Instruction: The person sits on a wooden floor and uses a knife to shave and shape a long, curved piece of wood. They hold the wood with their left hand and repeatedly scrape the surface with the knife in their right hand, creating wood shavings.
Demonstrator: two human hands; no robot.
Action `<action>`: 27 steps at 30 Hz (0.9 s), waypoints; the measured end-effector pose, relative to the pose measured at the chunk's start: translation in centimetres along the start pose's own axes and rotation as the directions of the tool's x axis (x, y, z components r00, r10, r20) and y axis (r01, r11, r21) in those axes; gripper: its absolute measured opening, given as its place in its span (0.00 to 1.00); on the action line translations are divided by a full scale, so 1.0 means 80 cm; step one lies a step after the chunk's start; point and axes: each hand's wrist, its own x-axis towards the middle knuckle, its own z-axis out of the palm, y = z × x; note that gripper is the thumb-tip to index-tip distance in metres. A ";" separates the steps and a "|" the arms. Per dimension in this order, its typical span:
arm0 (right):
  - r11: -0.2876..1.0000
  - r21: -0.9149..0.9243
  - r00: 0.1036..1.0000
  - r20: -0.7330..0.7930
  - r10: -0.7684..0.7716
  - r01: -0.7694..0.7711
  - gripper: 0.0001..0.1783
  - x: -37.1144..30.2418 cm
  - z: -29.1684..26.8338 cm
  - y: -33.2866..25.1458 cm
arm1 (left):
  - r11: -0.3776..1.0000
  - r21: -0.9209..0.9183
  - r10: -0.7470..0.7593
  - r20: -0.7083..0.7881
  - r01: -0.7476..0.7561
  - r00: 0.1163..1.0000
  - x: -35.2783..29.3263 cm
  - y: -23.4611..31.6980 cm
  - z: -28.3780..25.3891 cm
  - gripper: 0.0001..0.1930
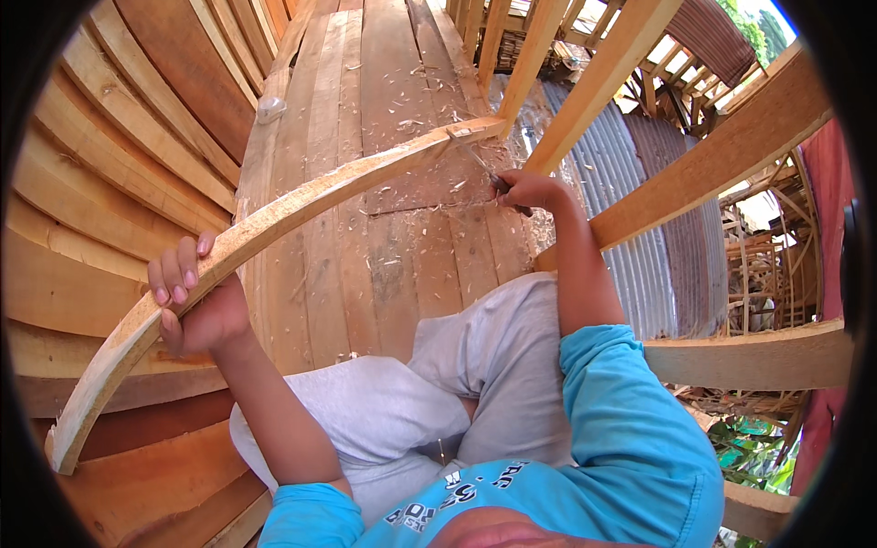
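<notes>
A long, pale wooden strip (311, 200) runs from the lower left up to the upper middle, appearing curved in this wide view. My left hand (203, 297) is wrapped round its near part, fingers over the top and thumb on the near side. In my right hand (541, 191) is the dark handle of a knife (472, 155). Its narrow blade points toward the far part of the strip, and the tip appears to meet the wood there. Whether the edge is cutting in cannot be seen. My knees are bent in grey trousers (365, 402) below the strip.
Wood shavings lie scattered over the plank floor (384, 265). A wall of overlapping boards (119, 183) rises on the left. To the right stand upright timber posts (603, 78), with corrugated metal sheets (630, 210) beyond. A small clear plastic-looking object (270, 110) rests by the left wall.
</notes>
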 end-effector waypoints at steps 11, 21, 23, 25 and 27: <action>0.958 -0.139 0.950 0.155 0.273 -0.252 0.10 -0.015 0.019 0.019 | 1.000 0.005 -0.002 0.018 0.002 1.000 0.000 -0.001 0.000 0.15; 0.816 -0.225 0.844 -0.217 0.490 -0.532 0.12 0.030 0.046 0.021 | 1.000 -0.014 -0.005 0.038 0.006 0.999 0.000 -0.002 -0.004 0.14; 0.781 -0.332 0.833 -0.378 0.404 -0.529 0.11 0.036 0.060 -0.009 | 1.000 -0.011 -0.003 0.042 0.004 0.999 -0.001 -0.001 -0.006 0.14; 0.750 -0.477 0.833 -0.525 0.175 -0.459 0.11 0.041 0.070 -0.009 | 1.000 -0.019 0.000 0.044 0.001 0.999 -0.001 -0.003 -0.006 0.14; 0.702 -0.561 0.828 -0.557 0.071 -0.438 0.13 0.043 0.067 -0.005 | 1.000 -0.020 -0.001 0.042 0.002 0.999 0.000 -0.005 -0.004 0.13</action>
